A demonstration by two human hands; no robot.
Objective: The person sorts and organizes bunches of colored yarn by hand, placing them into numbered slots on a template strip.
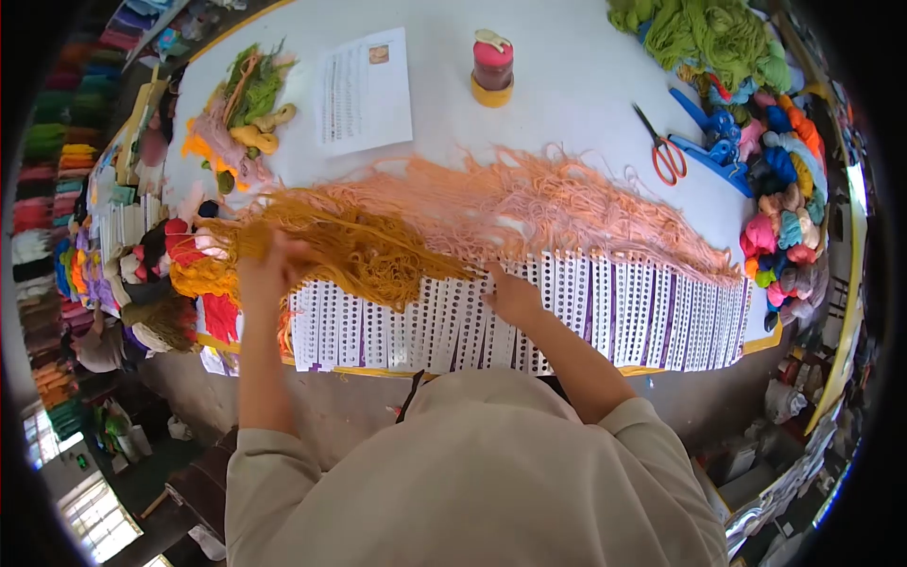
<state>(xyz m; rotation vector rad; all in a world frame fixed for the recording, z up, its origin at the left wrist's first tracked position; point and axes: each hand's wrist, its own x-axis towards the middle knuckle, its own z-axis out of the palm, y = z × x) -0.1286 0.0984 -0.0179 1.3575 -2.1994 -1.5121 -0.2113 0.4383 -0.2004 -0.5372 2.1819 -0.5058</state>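
A long hank of mustard yarn (364, 248) stretches between my hands over the upper ends of white punched cards (557, 312) lined up along the table's near edge. My left hand (274, 269), smeared by motion, is closed around the yarn's left part; its fingers show only partly. At the tapered right end, my right hand (513, 297) pinches the strands between thumb and forefinger, just over the cards. Peach-pink yarn (548, 203) fans out behind the cards, its strands meeting their top ends. The mustard yarn hides the upper part of the cards on the left.
A printed sheet (364, 90), a pink-topped jar (493, 68), orange-handled scissors (661, 146) and a blue tool (713, 142) lie farther back. Green yarn (709, 42) and colourful skeins (789, 203) crowd the right edge. More loose yarn (248, 113) lies back left.
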